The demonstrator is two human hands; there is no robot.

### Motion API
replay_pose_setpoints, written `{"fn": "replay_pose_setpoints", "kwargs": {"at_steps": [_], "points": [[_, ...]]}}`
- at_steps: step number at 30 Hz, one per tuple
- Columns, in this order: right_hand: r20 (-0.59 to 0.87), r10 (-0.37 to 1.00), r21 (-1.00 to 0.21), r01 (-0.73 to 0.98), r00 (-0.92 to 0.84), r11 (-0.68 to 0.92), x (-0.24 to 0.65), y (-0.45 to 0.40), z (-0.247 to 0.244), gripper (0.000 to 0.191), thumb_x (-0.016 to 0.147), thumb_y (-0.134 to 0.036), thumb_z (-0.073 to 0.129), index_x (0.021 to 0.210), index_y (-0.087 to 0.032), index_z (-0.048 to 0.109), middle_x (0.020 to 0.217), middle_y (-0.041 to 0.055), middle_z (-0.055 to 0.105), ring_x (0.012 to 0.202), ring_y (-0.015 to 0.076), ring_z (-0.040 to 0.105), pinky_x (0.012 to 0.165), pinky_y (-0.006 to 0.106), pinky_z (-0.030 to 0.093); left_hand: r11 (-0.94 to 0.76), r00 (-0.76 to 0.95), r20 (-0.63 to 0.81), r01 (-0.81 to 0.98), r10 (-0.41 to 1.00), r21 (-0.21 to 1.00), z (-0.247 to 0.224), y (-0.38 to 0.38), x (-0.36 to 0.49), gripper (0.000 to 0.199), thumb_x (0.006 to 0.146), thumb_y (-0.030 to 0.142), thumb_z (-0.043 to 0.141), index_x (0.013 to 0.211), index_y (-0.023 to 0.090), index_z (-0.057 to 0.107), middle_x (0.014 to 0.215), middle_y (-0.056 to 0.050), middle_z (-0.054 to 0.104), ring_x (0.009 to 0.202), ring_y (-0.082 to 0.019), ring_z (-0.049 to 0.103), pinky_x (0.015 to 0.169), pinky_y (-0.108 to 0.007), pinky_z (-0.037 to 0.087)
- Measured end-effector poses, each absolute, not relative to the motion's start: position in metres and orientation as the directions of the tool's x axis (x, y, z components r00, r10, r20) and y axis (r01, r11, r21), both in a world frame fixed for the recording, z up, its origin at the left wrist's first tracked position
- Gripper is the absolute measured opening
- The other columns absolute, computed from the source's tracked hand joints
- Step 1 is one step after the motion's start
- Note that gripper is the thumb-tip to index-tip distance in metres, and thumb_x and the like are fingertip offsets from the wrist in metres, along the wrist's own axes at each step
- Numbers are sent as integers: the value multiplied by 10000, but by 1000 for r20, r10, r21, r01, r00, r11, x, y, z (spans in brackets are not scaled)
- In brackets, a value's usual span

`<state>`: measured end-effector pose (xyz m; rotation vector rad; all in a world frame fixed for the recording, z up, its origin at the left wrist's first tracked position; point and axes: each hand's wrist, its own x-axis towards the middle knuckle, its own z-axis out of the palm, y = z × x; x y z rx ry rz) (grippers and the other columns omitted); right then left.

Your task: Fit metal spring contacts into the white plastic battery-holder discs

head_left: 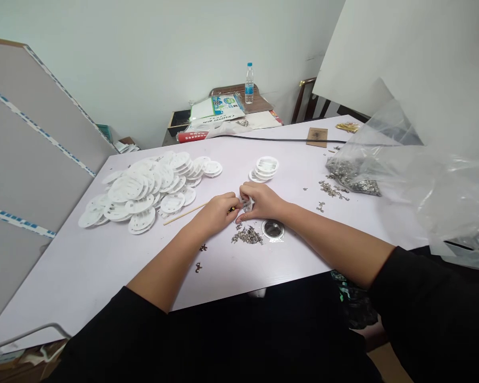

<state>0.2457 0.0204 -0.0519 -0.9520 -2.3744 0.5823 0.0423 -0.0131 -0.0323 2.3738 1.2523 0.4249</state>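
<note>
My right hand [263, 201] is closed round a white disc [246, 204], tilted up off the table. Against the disc's left side, my left hand [220, 211] is closed on a small black and yellow tool [232, 209], mostly hidden by the fingers. Just below both hands lies a small pile of metal pieces [247, 235]. Beside it is a round dark item with a clear rim [273, 229]. A short stack of white discs [266, 167] stands behind my right hand, and a thin wooden stick [184, 214] lies left of my left hand.
A large heap of white discs [135, 191] covers the table's left part. At the right are a clear bag of metal pieces [355, 178] and loose pieces [333, 190]. A black cable [263, 139], a brown square [316, 137] and a water bottle [249, 85] are farther back.
</note>
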Motion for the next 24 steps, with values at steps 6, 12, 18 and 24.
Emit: {"fn": "replay_pose_setpoints", "kwargs": {"at_steps": [6, 12, 18, 24], "points": [[305, 717, -560, 491, -627, 667, 245, 20, -51, 670, 593, -600, 868, 773, -148, 406, 810, 12, 509, 763, 89, 385, 697, 212, 266, -501, 543, 65, 713, 837, 490, -33, -13, 45, 217, 882, 250, 497, 860, 152, 690, 892, -16, 599, 720, -13, 447, 700, -179, 334], [346, 724, -545, 501, -596, 672, 250, 18, -45, 580, 657, -544, 836, 781, -151, 427, 818, 21, 504, 782, 99, 402, 713, 226, 288, -522, 530, 156, 665, 834, 533, -33, -12, 35, 292, 923, 328, 497, 1049, 210, 732, 1003, -28, 684, 871, -50, 579, 815, -208, 431], [420, 853, -783, 350, -312, 514, 251, 12, -34, 641, 578, -556, 878, 841, -160, 448, 848, 11, 544, 765, 86, 453, 743, 241, 356, -411, 293, 292, 559, 911, 720, -25, -10, 28, 357, 887, 435, 609, 1116, 201, 751, 1057, -61, 733, 942, -75, 632, 876, -238, 498], [30, 976, -987, -158, -215, -5, 233, 6, -26, 787, 567, -766, 791, 943, -187, 414, 763, -23, 561, 710, 98, 571, 768, 277, 472, -395, 356, 253, 415, 899, 819, -22, -17, 35, 431, 970, 426, 460, 1260, 179, 662, 868, -36, 663, 708, -6, 520, 680, -153, 435]]}}
